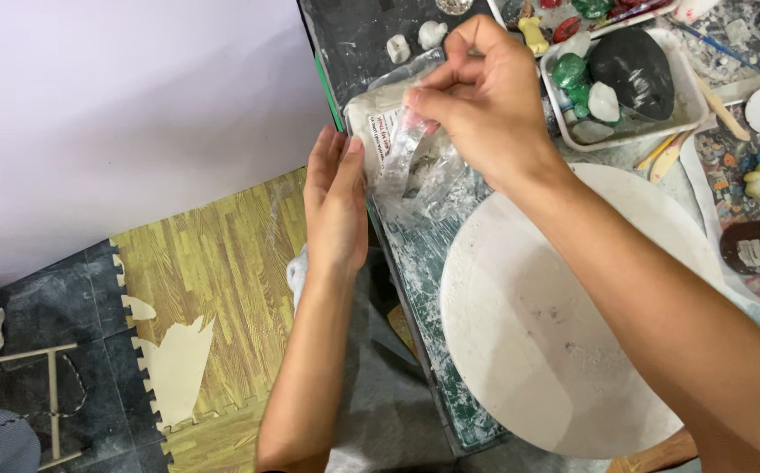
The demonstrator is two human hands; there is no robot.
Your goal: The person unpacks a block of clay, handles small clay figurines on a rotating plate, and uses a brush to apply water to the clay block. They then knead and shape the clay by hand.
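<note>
My left hand (334, 203) lies flat against the side of a clear plastic bag (415, 166) that holds a pale lump of clay with a printed label. My right hand (483, 96) pinches the crumpled top of the same bag from above. The bag sits at the left edge of a stained dark work table (424, 263), just beyond a large round white board (555, 324).
A white tray (691, 105) with a black oval piece, green pieces and a white lump stands behind the board. Small painted figures, brushes and wooden sticks lie at the right. Left of the table are wood-pattern foam floor mats (214, 263) and a pale wall.
</note>
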